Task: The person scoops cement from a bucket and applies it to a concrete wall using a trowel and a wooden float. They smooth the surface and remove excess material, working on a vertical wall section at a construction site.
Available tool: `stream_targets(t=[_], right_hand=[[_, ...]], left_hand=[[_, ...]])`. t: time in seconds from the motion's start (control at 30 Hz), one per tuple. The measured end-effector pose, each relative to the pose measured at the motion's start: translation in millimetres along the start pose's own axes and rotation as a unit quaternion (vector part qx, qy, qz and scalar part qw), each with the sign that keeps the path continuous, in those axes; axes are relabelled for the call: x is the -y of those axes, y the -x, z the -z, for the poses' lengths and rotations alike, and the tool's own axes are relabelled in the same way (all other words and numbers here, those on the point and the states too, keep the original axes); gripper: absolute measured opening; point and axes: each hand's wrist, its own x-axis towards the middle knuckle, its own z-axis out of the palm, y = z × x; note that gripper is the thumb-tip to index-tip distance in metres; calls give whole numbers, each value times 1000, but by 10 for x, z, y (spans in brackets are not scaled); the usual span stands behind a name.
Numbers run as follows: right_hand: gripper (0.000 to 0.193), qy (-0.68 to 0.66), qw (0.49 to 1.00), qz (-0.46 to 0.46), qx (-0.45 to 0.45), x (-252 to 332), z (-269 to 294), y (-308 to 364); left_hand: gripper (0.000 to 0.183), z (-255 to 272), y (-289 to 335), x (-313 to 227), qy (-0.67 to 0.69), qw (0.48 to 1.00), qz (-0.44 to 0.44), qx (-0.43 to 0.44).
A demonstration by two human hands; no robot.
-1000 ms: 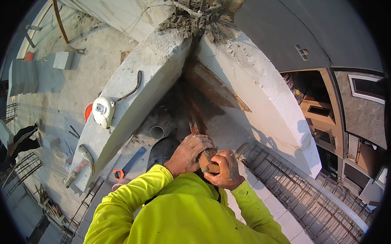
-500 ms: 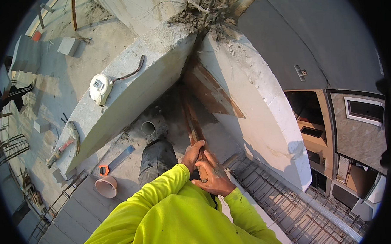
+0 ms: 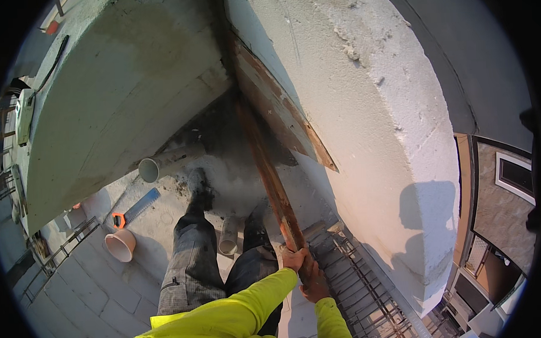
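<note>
Both of my hands are closed around a long, narrow wooden plank (image 3: 272, 184), its brown face streaked with grey. My left hand (image 3: 294, 259) grips it near its lower end, and my right hand (image 3: 314, 285) holds it just below and to the right. The plank runs away from me to the shaded corner where two white walls meet. Beside it, a stained wooden board (image 3: 280, 106) lies flat against the right wall (image 3: 352, 124). Dust or shadow blurs the plank's far end, so its contact there cannot be made out.
On the floor to the left are an orange-handled handsaw (image 3: 138, 207) and a pinkish bucket (image 3: 120, 246). One grey pipe (image 3: 149, 169) lies by the left wall (image 3: 118, 85); another pipe (image 3: 228, 244) is between my legs. A tape measure (image 3: 24, 117) and hammer (image 3: 18, 188) rest atop that wall. Rebar (image 3: 369, 273) lies at right.
My view has tilted down and moved closer to the corner. Both hands have come nearer my body and to the right, still gripping the plank, and more of its length shows.
</note>
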Motion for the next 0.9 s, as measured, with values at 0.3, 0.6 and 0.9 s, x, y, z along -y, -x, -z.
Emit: stream_targets(t=[0.3, 0.6, 0.9], right_hand=[[73, -357, 930, 4, 92, 1501, 295, 308], [37, -673, 734, 17, 90, 3056, 1097, 737], [33, -808, 558, 5, 187, 2917, 754, 580]], left_hand=[[60, 1465, 509, -672, 231, 946, 71, 216], [35, 2068, 1441, -2319, 46, 992, -35, 108], [30, 2053, 1499, -2344, 137, 983, -3, 125]])
